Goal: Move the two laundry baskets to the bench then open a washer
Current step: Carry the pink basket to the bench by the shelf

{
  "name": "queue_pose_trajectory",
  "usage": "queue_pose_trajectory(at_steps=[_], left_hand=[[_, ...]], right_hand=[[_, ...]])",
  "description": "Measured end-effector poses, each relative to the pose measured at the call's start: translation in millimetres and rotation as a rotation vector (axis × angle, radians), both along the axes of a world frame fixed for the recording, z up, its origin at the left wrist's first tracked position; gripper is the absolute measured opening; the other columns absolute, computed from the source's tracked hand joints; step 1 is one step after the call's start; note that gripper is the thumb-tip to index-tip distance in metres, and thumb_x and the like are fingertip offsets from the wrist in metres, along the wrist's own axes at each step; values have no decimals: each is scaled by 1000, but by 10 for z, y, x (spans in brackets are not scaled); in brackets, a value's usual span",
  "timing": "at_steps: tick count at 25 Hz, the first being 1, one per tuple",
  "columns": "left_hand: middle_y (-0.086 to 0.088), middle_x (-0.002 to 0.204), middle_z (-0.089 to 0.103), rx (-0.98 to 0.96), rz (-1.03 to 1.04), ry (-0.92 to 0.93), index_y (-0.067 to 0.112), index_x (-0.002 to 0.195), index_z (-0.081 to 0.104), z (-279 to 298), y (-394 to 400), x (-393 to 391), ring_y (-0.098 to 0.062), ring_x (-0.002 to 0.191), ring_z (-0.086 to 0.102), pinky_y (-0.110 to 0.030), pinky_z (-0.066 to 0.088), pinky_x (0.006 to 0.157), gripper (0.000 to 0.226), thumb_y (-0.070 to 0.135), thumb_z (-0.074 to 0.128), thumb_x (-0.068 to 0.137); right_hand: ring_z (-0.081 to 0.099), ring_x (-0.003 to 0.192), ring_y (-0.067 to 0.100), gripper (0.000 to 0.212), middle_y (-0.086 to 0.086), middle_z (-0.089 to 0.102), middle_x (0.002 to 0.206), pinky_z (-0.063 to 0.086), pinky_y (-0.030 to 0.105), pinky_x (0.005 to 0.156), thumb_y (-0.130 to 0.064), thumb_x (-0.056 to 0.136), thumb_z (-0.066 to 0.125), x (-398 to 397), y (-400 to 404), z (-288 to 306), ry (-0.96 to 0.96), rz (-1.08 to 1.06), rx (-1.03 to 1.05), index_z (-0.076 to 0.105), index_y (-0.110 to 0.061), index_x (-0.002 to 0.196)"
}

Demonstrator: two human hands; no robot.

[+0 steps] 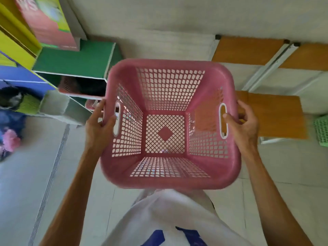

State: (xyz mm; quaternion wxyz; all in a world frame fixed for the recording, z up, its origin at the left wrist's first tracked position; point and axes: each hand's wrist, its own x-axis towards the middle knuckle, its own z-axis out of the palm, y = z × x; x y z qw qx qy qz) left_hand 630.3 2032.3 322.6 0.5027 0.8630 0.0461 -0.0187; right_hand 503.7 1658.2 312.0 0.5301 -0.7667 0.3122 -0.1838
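Observation:
An empty pink laundry basket with perforated walls hangs in front of me above the floor. My left hand grips its left rim beside the white-edged handle slot. On the opposite rim my right hand holds on, thumb by the right handle slot. A wooden bench stands just right of the basket, partly behind it. A green basket shows at the right edge of the frame. No washer is clearly in view.
Coloured shelving in green, yellow and blue stands at the left, with another pink basket in a cubby. More wooden bench tops lie at the back right. A floor drain strip runs along the left floor.

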Motion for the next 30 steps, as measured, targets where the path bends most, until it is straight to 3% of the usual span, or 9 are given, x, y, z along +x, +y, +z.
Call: queue_pose_trajectory(at_steps=[7,10,13,15,18,20,23,25,30], left_hand=[[26,86,64,105,-136,133,42,142,45,-725,-153,1405,12,58,64,-6,45,42,63,17,66,88],[8,108,66,221,-214,215,35,148,39,-1378,-136,1999,5,65,67,-11,52,46,71,10,65,87],[-9,123,65,318,-302,286,26,152,35,-2182,-239,2535,-19,82,68,-38,62,67,73,5,60,88],[-9,121,66,371,-334,330,23,152,34,-2711,-391,2807,-22,85,66,-36,59,67,68,4,56,90],[-9,108,68,410,-372,357,19,148,37,-3404,-589,3117,-19,70,65,-24,51,51,60,0,52,93],[-8,105,65,436,-389,423,19,150,31,-3817,-669,3310,-26,74,67,-32,56,52,69,-4,54,90],[-16,107,66,493,-409,489,12,151,26,-4226,-727,3530,-36,78,70,-50,62,65,70,-4,57,90],[-18,109,66,500,-425,487,10,149,29,-4388,-743,3639,-37,83,70,-49,61,70,70,-3,62,89],[-22,122,58,596,-434,563,17,152,22,-4727,-742,3956,-39,103,63,-53,56,85,88,-9,69,82]], right_hand=[[70,76,-8,51,-30,68,87,52,8,53,-37,87,73,987,-24,-732,96,-119,37,55,-37,134],[72,78,-3,53,-24,68,92,56,14,53,-39,90,70,1553,-65,-1383,197,-89,14,50,-36,139],[71,74,-2,50,-20,66,94,55,14,51,-37,94,63,2104,-156,-2198,311,-31,-24,45,-33,140],[71,68,2,46,-17,66,93,55,16,48,-30,96,60,2393,-246,-2729,409,38,-66,45,-30,139],[70,63,11,48,-1,71,98,54,22,42,-20,95,62,2771,-398,-3416,607,136,-104,43,-21,140],[70,61,13,56,2,69,104,54,22,40,-13,94,64,3019,-461,-3828,713,186,-100,39,-18,145],[72,69,18,55,4,66,111,61,35,50,-11,93,66,3283,-484,-4277,780,297,-123,42,-18,142],[69,67,12,50,2,64,114,59,28,49,-13,93,66,3408,-498,-4448,799,331,-161,45,-17,138],[65,61,10,54,-12,58,85,55,26,45,-18,97,61,3670,-497,-4781,843,337,-209,35,-21,143]])
